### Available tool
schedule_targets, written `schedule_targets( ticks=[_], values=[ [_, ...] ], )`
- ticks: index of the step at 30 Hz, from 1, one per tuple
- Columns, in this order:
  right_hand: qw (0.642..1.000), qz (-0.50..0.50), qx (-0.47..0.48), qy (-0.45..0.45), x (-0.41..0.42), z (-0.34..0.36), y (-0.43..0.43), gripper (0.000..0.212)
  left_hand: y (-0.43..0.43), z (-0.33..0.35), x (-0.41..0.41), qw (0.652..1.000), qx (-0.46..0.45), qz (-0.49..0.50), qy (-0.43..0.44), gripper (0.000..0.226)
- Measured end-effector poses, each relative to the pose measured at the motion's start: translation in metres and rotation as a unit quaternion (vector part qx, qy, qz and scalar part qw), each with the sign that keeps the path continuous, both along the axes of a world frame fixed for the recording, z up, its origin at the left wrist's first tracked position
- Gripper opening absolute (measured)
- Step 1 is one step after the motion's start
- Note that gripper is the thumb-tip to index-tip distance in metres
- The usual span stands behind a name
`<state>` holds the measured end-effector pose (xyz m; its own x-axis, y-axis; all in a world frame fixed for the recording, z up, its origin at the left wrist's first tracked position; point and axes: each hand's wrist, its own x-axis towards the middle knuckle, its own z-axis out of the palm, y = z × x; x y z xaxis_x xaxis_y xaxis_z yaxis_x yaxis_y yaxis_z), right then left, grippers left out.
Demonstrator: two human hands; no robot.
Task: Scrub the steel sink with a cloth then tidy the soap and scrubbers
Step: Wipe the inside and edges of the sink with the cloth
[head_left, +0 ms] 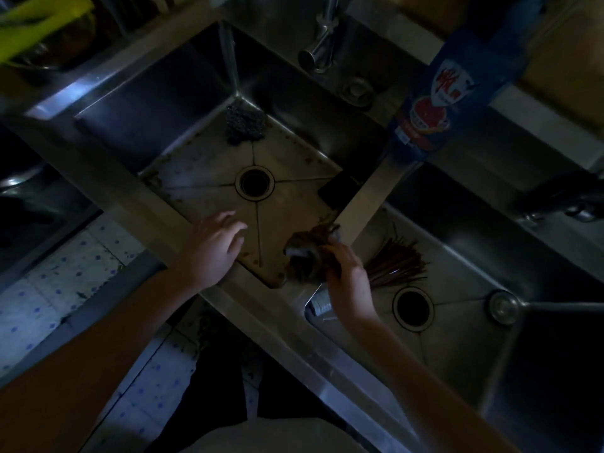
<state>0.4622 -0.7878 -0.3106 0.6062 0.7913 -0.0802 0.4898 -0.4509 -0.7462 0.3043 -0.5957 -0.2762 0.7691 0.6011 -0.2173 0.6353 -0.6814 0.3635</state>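
Scrubbing looks under way but far from finished: the right hand (349,286) has its fingers curled round a bunched brown cloth (310,253), held at the near right corner of the left basin (294,204), by the divider. The left hand (212,246) hovers over the basin's near edge, fingers loosely spread and holding nothing. Brown specks and grime line the edges of the basin floor, so I judge most of the wiping is left. Tidying has not begun: a steel scrubber (245,124) lies in the far corner, a dark flat pad (338,191), too dim to identify, sits against the right edge, and the blue soap bottle (434,103) stands on the back rim at the divider. The right basin (457,338) holds a bundle of chopsticks (395,263). The room is dim; a tap (322,44) rises at the back, and a dotted tiled floor (49,289) shows below.
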Motion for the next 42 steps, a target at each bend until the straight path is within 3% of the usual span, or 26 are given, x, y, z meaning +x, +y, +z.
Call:
schedule_targets(
  ticks=[3, 9, 13, 18, 23, 28, 33, 38, 42],
  values=[
    [1.0, -0.005, -0.015, -0.003, -0.032, 0.001, -0.009, 0.039, 0.001, 0.002, -0.007, 1.0, -0.006, 0.006, -0.006, 0.03],
    [0.991, 0.059, -0.071, -0.094, -0.069, -0.001, -0.015, 0.055, 0.005, 0.001, -0.021, 0.999, -0.025, 0.015, -0.015, 0.03],
    [0.994, 0.031, -0.024, -0.098, -0.061, -0.002, -0.002, 0.048, 0.009, 0.0, -0.031, 0.999, -0.022, 0.021, -0.031, 0.029],
    [0.993, 0.023, -0.033, -0.109, -0.037, -0.003, 0.033, 0.04, 0.015, 0.003, -0.041, 0.998, -0.012, 0.027, -0.048, 0.028],
    [0.977, 0.046, -0.177, -0.106, 0.017, 0.0, 0.075, 0.03, 0.024, 0.002, -0.047, 0.998, -0.037, 0.034, -0.026, 0.033],
    [0.913, 0.128, -0.346, -0.171, 0.067, 0.014, 0.113, 0.02, 0.026, -0.005, -0.051, 0.998, -0.016, 0.032, -0.045, 0.029],
    [0.838, 0.232, -0.445, -0.213, 0.062, 0.014, 0.127, 0.027, 0.028, -0.017, -0.05, 0.998, -0.005, 0.022, -0.052, 0.027],
    [0.806, 0.322, -0.469, -0.163, 0.028, 0.003, 0.128, 0.027, 0.029, -0.028, -0.045, 0.999, -0.01, 0.013, -0.047, 0.028],
    [0.754, 0.429, -0.485, -0.108, -0.006, -0.012, 0.126, 0.024, 0.03, -0.032, -0.041, 1.0, -0.001, 0.005, -0.028, 0.03]
  ],
)
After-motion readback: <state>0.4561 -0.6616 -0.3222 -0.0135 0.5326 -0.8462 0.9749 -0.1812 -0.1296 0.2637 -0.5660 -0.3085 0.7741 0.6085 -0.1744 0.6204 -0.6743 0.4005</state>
